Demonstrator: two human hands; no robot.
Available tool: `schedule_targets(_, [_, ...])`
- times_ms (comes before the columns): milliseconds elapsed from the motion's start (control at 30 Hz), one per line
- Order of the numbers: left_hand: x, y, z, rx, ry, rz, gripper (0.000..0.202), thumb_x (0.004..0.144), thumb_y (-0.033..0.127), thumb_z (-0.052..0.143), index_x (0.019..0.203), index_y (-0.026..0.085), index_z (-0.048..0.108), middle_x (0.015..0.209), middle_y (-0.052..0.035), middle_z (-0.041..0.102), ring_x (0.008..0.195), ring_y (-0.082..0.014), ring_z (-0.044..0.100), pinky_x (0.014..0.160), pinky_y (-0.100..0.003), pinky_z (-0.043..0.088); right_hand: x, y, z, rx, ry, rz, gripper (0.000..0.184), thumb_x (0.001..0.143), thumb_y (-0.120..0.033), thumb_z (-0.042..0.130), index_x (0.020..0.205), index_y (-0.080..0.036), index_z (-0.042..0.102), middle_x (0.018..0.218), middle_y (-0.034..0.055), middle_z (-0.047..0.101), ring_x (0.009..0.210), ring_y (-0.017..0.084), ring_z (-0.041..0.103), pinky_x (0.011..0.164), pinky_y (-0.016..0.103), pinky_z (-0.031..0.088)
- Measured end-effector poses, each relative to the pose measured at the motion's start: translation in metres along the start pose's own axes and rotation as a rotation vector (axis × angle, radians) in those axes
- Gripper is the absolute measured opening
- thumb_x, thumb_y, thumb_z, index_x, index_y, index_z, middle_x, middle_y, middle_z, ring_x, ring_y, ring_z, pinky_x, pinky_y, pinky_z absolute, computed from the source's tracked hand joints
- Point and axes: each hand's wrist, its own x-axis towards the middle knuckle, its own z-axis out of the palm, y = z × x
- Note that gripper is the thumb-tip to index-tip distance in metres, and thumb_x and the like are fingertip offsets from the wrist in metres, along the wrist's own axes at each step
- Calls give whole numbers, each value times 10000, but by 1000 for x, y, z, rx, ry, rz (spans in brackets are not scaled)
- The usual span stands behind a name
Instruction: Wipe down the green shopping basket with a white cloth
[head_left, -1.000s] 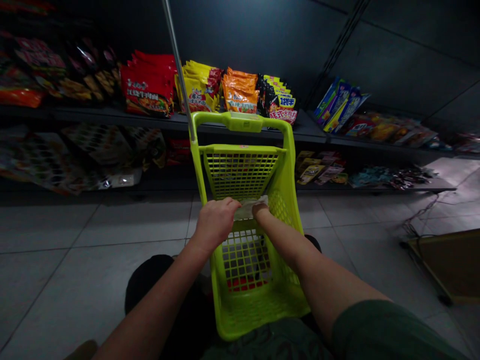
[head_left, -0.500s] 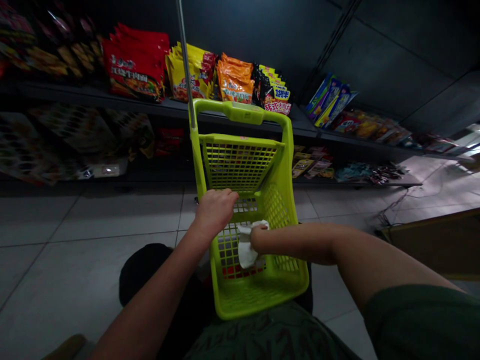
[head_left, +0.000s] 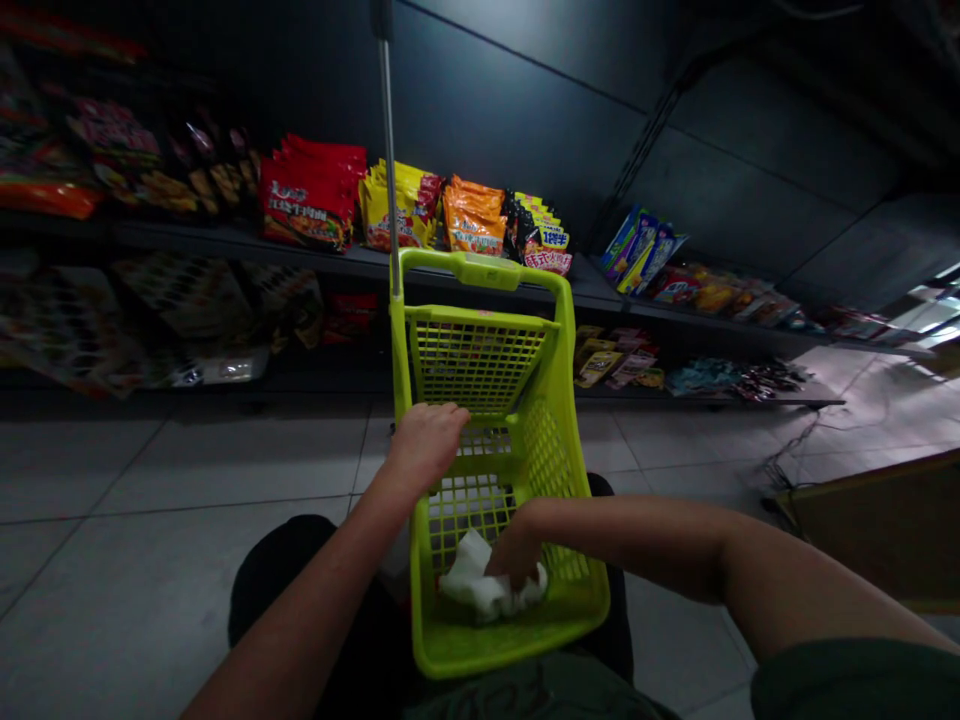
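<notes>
Right hand [head_left: 516, 555] lower, on crumpled tissue [head_left: 469, 590], maybe paper, in lime plastic basket [head_left: 510, 650]

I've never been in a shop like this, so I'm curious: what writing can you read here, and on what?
"1袋半": on the black-and-yellow packet.
"韩式火鸡": just below that, on the same packet.
The red packet, yellow packet and orange packet carry print too blurred to read.

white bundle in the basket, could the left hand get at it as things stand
Probably yes. The left hand rests on the basket's mesh divider, close above the white bundle, with open space between them. The right hand covers only part of the bundle, leaving its left side free.
</notes>
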Motion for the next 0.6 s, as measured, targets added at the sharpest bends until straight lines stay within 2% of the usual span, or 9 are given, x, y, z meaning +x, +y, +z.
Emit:
schedule_targets(67, [0,0,-1,5,-14,-4,279,909,91,506,1076,221,689,1019,-74,745,898,-234,705,780,-351,455,-12,-10,-11,73,-185,-60,119,885,-91,616,968,-130,691,767,-48,670,709,127,675,701,246,574])
schedule_targets(100, [0,0,-1,7,-23,-9,290,913,94,504,1098,224,686,1041,-79,746,910,-232,707,789,-349,459,-21,-16,-16,81,-200,-116,138,900,-96,583,989,-126,684,783,-43,674,723,123,671,717,235,565])
schedule_targets(133, [0,1,-2,8,-33,-16,304,922,101,498,1130,227,681,1070,-84,746,930,-232,709,802,-350,464,-31,-21,-21,46,-139,-183,151,909,-115,568,1009,-124,680,820,-30,686,754,126,670,739,230,554])
schedule_targets(233, [3,3,-3,9,-81,-36,364,949,138,468,1250,236,646,1191,-94,731,1020,-248,708,855,-371,482,-66,-27,-27,-269,297,-289,216,899,-224,598,1081,-158,694,965,31,736,870,188,688,778,263,527])
schedule_targets(300, [9,3,-5,1,-137,-45,400,966,182,455,1331,239,610,1300,-93,699,1100,-259,695,901,-387,493,-85,-19,-24,-466,576,-198,279,882,-239,578,1129,-180,693,1010,83,755,905,251,709,771,315,524])
schedule_targets(333, [13,2,-5,-5,-171,-49,417,975,221,461,1373,239,584,1357,-90,672,1152,-262,679,928,-389,497,-90,-12,-21,-521,668,-133,298,872,-225,559,1135,-182,692,1012,106,760,907,275,718,762,333,524])
schedule_targets(400, [28,0,-6,-21,-242,-63,469,990,326,478,1448,234,522,1458,-84,605,1265,-255,622,995,-369,490,-94,3,-15,-539,748,-56,318,846,-187,533,1119,-185,696,1021,127,767,924,294,732,758,339,524])
schedule_targets(500, [59,-8,-3,-26,-325,-112,502,1009,407,477,1467,204,496,1517,-104,543,1368,-227,535,1090,-328,443,-89,21,-9,-443,749,-98,344,826,-176,529,1113,-238,709,1067,98,775,979,279,738,775,312,525])
schedule_targets(600, [92,-15,4,13,-390,-212,426,993,393,554,1360,178,567,1397,-132,599,1231,-249,608,1029,-431,510,-87,27,-8,-358,757,-179,384,822,-181,537,1145,-288,715,1095,72,777,1012,259,734,795,288,523])
